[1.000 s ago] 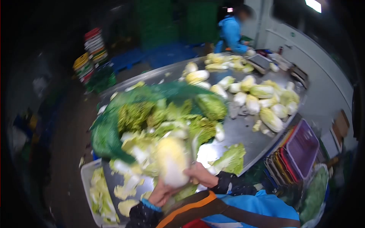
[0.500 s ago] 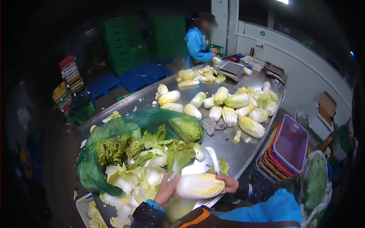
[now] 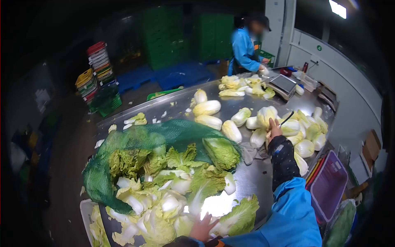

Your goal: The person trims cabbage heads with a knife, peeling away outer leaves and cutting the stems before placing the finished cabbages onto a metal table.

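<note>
My right hand (image 3: 275,129) reaches out over the pile, fingers closed at the end of a pale napa cabbage (image 3: 266,114). A knife (image 3: 286,118) with a thin dark-looking blade sticks out from the same hand to the right. Down at the near edge, my left hand (image 3: 203,227) has its fingers spread beside a loose green cabbage leaf (image 3: 242,216). Left of it lies a heap of trimmed leaves (image 3: 164,210). A green mesh bag (image 3: 96,177) partly wraps an untrimmed cabbage (image 3: 222,153) and rough outer leaves.
Several trimmed cabbages (image 3: 304,148) lie on the metal table (image 3: 257,177), near a grey cloth (image 3: 252,153). A scale (image 3: 283,84) stands farther back. A co-worker (image 3: 247,47) is at the far end. Stacked crates (image 3: 329,185) stand at the right, a white basket (image 3: 86,210) at the lower left.
My right hand has carried the cabbage and knife from the near edge up to the pile. My left hand has let go of the cabbage and moved lower. The view has shifted.
</note>
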Motion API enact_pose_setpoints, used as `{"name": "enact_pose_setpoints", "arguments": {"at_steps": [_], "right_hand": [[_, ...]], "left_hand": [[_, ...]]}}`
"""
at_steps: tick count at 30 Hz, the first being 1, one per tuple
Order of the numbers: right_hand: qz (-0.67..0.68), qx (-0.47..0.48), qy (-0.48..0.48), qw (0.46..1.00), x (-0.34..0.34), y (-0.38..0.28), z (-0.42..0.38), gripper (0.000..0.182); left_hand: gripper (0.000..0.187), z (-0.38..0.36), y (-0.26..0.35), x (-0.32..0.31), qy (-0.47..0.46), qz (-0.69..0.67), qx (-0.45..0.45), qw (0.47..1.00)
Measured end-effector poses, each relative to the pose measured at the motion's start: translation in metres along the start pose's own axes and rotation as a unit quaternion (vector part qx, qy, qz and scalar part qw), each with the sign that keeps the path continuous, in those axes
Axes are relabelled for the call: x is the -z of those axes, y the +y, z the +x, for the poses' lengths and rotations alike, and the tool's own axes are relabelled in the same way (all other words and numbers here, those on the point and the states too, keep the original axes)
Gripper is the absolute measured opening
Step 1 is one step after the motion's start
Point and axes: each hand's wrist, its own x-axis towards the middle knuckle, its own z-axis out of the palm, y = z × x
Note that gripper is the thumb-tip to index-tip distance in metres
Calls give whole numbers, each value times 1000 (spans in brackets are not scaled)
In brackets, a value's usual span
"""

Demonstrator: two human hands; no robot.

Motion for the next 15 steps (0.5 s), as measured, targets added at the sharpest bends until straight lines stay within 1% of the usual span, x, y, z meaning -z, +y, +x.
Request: {"name": "enact_pose_setpoints", "arguments": {"at_steps": [1,2,3,4,5,6,7,8,9,10,11,12,13,14,15], "right_hand": [[-4,-10,-3,1000,-8,5,-2,44],[-49,45,-24,997,-19,12,-4,41],[-95,100,-43,990,-26,20,-14,39],[-158,115,-120,973,-43,8,-54,36],[-161,82,-190,965,-63,-2,-95,26],[-157,20,-231,960,-74,-5,-134,22],[-215,-14,-322,922,-80,1,-159,23],[-215,-42,-406,887,-83,20,-176,26],[-370,87,-505,775,-91,24,-189,32],[-391,49,-560,728,-102,16,-207,36],[-328,287,-590,680,-107,64,-194,38],[-377,333,-579,641,-122,72,-189,41],[-447,344,-556,610,-140,65,-185,42],[-514,299,-535,601,-157,65,-176,41],[-466,355,-488,647,-163,99,-152,39]], "left_hand": [[66,-2,-3,-2,-23,42,32,998],[60,-3,-6,-3,-46,84,61,994],[60,-8,-11,-12,-53,80,65,993],[56,-12,-19,-23,-36,72,99,992],[52,-19,-24,-31,-19,63,132,989],[50,-30,-28,-21,20,62,146,987],[49,-42,-35,-11,59,62,156,984],[46,-60,-50,-23,59,149,160,974],[43,-80,-68,-32,53,165,159,972],[41,-100,-77,-18,72,184,146,969],[39,-120,-89,-3,91,204,134,965],[66,-152,-113,-17,-73,103,224,966],[58,-171,-126,-4,-94,135,232,959],[59,-188,-138,12,-128,179,239,946],[59,-202,-149,26,-162,224,247,929]]}}
